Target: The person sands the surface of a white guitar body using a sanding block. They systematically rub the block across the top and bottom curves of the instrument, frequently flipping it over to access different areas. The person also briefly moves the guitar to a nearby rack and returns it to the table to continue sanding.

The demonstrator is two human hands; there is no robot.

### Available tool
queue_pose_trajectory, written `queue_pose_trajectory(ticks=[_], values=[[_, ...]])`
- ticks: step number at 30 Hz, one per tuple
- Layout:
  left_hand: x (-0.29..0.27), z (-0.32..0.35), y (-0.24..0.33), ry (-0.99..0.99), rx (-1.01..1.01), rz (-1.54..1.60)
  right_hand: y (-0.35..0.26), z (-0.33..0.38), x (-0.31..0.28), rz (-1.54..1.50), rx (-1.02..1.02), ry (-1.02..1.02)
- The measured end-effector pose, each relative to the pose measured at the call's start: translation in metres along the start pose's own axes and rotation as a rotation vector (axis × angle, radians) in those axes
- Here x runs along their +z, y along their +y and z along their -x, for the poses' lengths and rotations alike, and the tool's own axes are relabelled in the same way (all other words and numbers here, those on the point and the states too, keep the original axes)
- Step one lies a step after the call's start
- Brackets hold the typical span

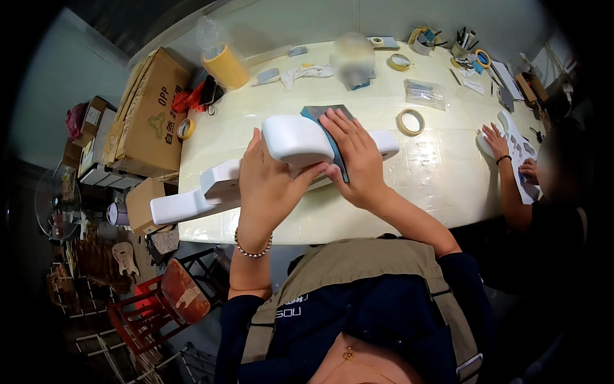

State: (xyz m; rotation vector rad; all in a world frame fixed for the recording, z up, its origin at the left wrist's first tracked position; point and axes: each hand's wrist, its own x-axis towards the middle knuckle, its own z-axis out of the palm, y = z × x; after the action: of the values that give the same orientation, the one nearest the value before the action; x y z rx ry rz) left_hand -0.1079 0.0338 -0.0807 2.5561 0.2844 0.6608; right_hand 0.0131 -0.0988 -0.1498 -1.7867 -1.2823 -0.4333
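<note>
A white guitar body is held up on edge above the table, its thick rounded side toward me. My left hand grips it, the thumb reaching across beneath the nearest rounded horn. My right hand presses a blue-grey sheet of sandpaper against the body's right side, fingers laid over the sheet and thumb low by the edge. The two thumbs nearly meet below the horn. Part of the body is hidden behind both hands.
The pale table carries a masking tape roll, a plastic bag and a white glove. A large cardboard box stands left. At right, a co-worker's hands touch another white guitar body. A red chair is lower left.
</note>
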Motion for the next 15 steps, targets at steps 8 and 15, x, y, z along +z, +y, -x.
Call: queue_pose_trajectory(ticks=[8, 15], values=[[0.003, 0.032, -0.003, 0.123, -0.078, 0.196, -0.072, -0.083, -0.023, -0.025, -0.422, -0.013], [-0.007, 0.033, -0.01, 0.0, -0.159, 0.266, -0.011, -0.008, 0.016, -0.163, -0.016, -0.023]])
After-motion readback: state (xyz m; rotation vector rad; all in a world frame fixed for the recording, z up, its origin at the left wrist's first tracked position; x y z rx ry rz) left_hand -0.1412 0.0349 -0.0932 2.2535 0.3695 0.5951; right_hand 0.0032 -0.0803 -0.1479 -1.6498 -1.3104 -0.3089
